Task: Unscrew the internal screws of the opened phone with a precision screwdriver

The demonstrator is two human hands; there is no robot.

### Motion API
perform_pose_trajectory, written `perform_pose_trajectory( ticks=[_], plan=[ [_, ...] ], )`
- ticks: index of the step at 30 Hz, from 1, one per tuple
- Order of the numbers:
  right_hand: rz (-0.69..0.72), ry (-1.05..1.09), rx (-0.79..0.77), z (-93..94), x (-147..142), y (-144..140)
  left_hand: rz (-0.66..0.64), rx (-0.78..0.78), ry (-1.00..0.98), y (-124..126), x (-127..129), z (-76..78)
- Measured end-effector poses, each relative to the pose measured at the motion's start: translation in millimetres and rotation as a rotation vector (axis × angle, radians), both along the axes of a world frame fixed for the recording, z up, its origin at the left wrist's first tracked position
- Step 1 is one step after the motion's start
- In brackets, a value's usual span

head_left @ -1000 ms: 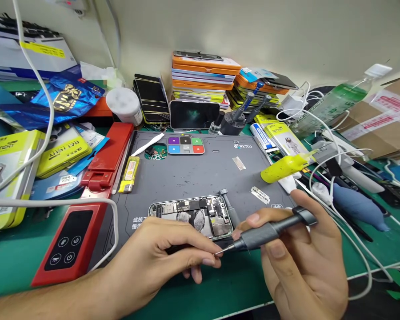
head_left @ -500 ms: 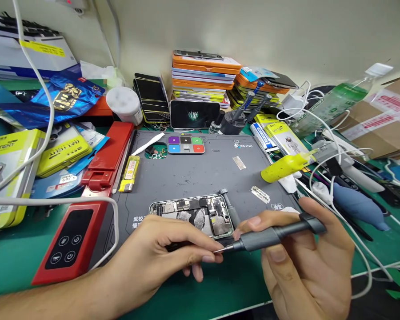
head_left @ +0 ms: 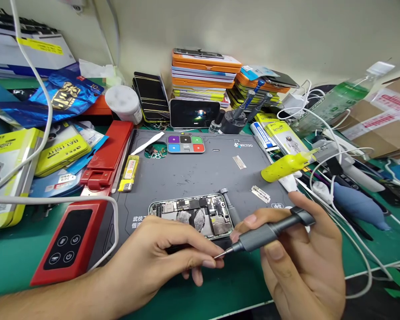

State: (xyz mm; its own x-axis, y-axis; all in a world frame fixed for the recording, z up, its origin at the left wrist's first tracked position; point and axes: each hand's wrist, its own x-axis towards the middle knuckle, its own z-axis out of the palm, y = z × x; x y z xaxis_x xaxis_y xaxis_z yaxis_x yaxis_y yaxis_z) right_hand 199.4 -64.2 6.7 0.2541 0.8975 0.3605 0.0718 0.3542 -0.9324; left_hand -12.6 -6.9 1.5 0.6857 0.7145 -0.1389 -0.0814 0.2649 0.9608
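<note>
My right hand (head_left: pixel 303 262) grips a grey precision screwdriver (head_left: pixel 270 231), its tip pointing left. My left hand (head_left: pixel 160 258) pinches its thumb and forefinger at that tip (head_left: pixel 218 256); whatever sits between the fingertips is too small to see. Just behind both hands an opened phone (head_left: pixel 191 215) lies on the grey work mat (head_left: pixel 193 173), its boards and shields exposed. A second grey screwdriver (head_left: pixel 229 206) rests along the phone's right edge.
A red device with round buttons (head_left: pixel 68 242) and a white cable sit at left. A yellow lighter (head_left: pixel 129 173), colour-coded screw tray (head_left: pixel 186 144), razor blade (head_left: pixel 260 194) and yellow bottle (head_left: pixel 285 166) lie around the mat. Stacked boxes (head_left: pixel 203 75) and white cables (head_left: pixel 346 186) crowd the back and right.
The screwdriver in my right hand has swung slightly, its rear end first moving right and then back left. My left fingers stay pinched at the tip. The phone screen at the back shows a different picture.
</note>
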Motion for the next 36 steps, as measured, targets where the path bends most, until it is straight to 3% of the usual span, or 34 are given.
perform_pose_trajectory(
  ticks=[6, 8, 10, 14, 16, 19, 23, 32, 36],
  plan=[
    [0.044, 0.045, -0.056, 4.0, 8.3, 0.4, -0.046, 0.124, 0.023, -0.2, -1.4, 0.7],
    [0.101, 0.068, -0.034, 5.4, 11.8, 3.6, -0.064, 0.258, 0.051, -0.9, -1.7, -0.5],
    [0.094, 0.084, 0.008, 4.7, 12.4, 7.1, -0.112, 0.5, 0.065, -1.9, -2.1, -2.0],
    [-0.293, -0.118, 0.208, -6.3, 3.3, 9.2, -0.215, 0.99, 0.132, -5.5, -3.1, -3.8],
    [-0.338, -0.321, 0.299, -14.7, -1.8, 7.6, -0.235, 1.109, 0.198, -7.3, -3.3, -3.9],
    [-0.232, -0.512, 0.333, -25.9, -3.1, 4.4, -0.253, 1.159, 0.237, -8.1, -2.6, -3.7],
    [-0.132, -0.551, 0.35, -33.0, 2.4, 2.1, -0.26, 1.169, 0.229, -7.2, -1.4, -3.9],
    [-0.1, -0.518, 0.261, -27.2, 3.6, 3.7, -0.252, 1.25, 0.246, -9.1, -0.1, -9.0],
    [-0.092, -0.518, 0.231, -36.2, 7.8, 1.1, -0.248, 1.253, 0.24, -9.7, -0.2, -9.6]
  ],
)
